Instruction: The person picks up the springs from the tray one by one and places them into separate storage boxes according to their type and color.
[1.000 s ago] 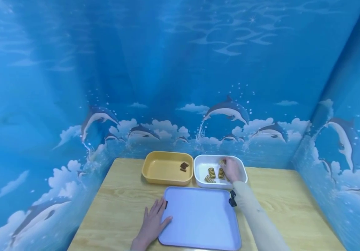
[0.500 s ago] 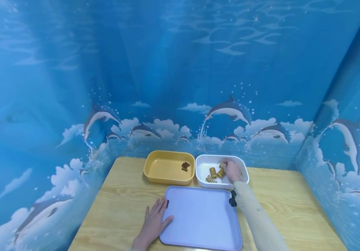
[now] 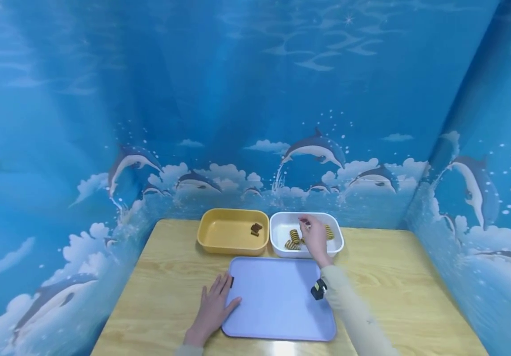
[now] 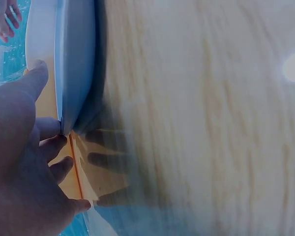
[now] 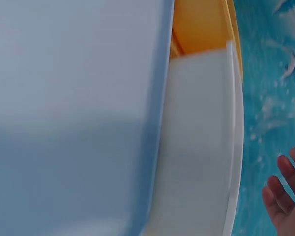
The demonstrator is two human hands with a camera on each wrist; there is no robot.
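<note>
Over the white bin (image 3: 275,247) at the back right is my right hand (image 3: 315,237), its fingers loosely bent. Nothing shows in its fingers in the right wrist view. Several yellow-and-black striped, roughly cylindrical pieces lie in the bin, one striped piece (image 3: 329,232) right of the hand and another striped piece (image 3: 294,236) left of it; the hand hides part of the bin. My left hand (image 3: 212,306) rests at the left edge of the lilac tray (image 3: 279,299), fingers spread, thumb over the rim. In the left wrist view, fingertips touch the tray's rim (image 4: 78,64).
A yellow bin (image 3: 206,242) with small dark brown pieces (image 3: 256,229) stands beside the white bin. Both sit behind the tray on a wood-grain table (image 3: 397,277). A blue sea-print curtain (image 3: 219,99) encloses the back and sides.
My right hand has risen from among the striped pieces and moved back toward the left, uncovering a piece at the bin's right. The left hand has kept its place. The head view has shifted slightly.
</note>
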